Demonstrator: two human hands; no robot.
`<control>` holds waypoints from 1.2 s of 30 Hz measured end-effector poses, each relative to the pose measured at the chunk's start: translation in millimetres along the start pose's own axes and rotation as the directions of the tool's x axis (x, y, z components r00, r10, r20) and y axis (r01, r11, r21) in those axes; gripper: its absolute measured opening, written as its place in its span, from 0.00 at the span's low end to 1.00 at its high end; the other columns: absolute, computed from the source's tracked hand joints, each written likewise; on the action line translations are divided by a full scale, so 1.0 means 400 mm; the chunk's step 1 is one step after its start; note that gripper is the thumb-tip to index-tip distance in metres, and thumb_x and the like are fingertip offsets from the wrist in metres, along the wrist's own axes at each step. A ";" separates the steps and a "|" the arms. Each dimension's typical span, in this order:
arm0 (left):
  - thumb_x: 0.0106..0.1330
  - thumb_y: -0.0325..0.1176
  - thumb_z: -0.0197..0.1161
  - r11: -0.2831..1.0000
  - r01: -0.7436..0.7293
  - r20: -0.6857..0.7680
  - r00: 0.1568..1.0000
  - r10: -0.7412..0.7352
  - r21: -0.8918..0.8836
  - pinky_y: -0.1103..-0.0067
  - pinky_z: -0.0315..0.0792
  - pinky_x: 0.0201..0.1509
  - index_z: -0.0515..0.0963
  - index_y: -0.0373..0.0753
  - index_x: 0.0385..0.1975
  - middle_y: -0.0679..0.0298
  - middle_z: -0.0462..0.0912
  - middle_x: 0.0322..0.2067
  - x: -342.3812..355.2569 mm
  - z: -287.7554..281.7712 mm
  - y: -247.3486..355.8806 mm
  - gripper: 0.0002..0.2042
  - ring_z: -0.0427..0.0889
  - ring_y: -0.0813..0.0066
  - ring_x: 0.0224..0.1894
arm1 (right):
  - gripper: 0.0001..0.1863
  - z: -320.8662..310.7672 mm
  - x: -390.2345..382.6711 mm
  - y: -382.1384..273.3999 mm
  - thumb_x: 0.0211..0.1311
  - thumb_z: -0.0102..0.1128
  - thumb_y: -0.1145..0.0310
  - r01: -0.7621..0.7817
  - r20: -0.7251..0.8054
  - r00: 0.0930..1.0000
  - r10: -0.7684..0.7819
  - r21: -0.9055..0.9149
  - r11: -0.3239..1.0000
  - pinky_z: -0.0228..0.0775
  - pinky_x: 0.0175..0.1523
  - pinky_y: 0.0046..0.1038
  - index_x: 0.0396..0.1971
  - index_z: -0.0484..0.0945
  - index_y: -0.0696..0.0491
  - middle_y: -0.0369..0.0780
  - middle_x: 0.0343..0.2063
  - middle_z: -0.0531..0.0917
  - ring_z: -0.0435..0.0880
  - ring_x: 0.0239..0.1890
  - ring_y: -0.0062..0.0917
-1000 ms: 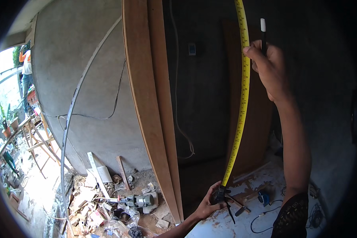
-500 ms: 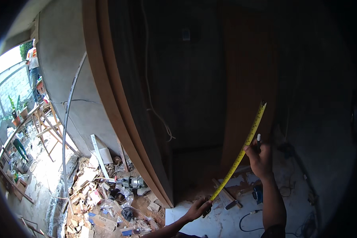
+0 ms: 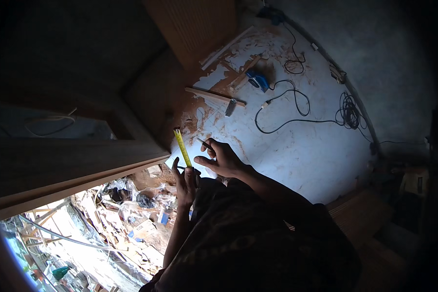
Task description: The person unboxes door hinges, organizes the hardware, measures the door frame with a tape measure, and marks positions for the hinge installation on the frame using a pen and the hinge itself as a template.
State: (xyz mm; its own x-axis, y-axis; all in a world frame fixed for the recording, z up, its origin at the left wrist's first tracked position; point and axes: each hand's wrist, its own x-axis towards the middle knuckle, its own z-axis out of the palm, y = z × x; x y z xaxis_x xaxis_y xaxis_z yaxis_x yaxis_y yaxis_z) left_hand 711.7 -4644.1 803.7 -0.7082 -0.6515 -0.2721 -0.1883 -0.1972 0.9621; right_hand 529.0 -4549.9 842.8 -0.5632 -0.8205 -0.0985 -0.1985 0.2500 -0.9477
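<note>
My left hand (image 3: 184, 182) is closed around a tape measure, whose case is mostly hidden by my fingers; a short length of yellow blade (image 3: 182, 146) sticks up from it, angled left, its metal hook at the tip. My right hand (image 3: 220, 158) grips a slim dark pen (image 3: 204, 143) with a pale end, just right of the blade, thumb reaching toward it. Both hands are low in front of my dark-clothed body, above the boundary between a pale, dust-strewn floor (image 3: 306, 160) and bright rubble.
A wooden frame (image 3: 82, 175) runs along the left, beside bright rubble (image 3: 146, 228). On the floor lie a blue power tool (image 3: 258, 80), a wooden batten (image 3: 209, 94) with a dark tool on it and coiled cables (image 3: 349, 111). A wooden panel (image 3: 194, 24) stands at the back.
My view has swung down to the floor. The tape blade, long and upright earlier, has shortened to a small length, and my right hand has come down close beside my left.
</note>
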 end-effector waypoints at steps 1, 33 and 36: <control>0.82 0.44 0.48 0.999 0.049 0.027 0.998 -0.048 -0.016 0.85 0.65 0.26 0.41 0.34 0.75 0.66 0.76 0.27 0.019 0.005 -0.048 0.33 0.70 0.84 0.23 | 0.23 -0.024 -0.031 0.064 0.64 0.71 0.48 -0.125 -0.024 0.992 0.124 -0.038 0.991 0.63 0.29 0.31 0.37 0.76 0.54 0.35 0.18 0.70 0.71 0.20 0.24; 0.56 0.38 0.74 0.663 0.414 -0.272 0.910 -0.313 0.623 0.60 0.72 0.57 0.78 0.40 0.45 0.52 0.75 0.44 1.311 0.490 -1.761 0.19 0.74 0.50 0.50 | 0.43 0.072 0.805 2.163 0.45 0.76 0.42 -0.817 -0.519 0.570 0.637 -0.281 0.503 0.79 0.59 0.46 0.54 0.72 0.59 0.53 0.48 0.84 0.85 0.52 0.48; 0.55 0.36 0.73 0.617 0.419 -0.325 0.908 -0.265 0.666 0.57 0.68 0.61 0.75 0.45 0.56 0.51 0.72 0.49 1.320 0.497 -1.765 0.27 0.71 0.46 0.53 | 0.37 0.074 0.787 2.152 0.49 0.73 0.48 -0.873 -0.500 0.485 0.717 -0.236 0.426 0.79 0.59 0.44 0.52 0.77 0.60 0.51 0.47 0.84 0.86 0.50 0.47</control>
State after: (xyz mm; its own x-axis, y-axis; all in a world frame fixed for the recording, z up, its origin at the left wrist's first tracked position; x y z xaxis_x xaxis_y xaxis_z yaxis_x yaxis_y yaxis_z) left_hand 335.2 -4703.3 -15.7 -0.3715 -0.7776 -0.5074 -0.8661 0.0933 0.4911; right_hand 204.4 -4608.4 -13.0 -0.8169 0.0387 -0.5754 0.2177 0.9446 -0.2456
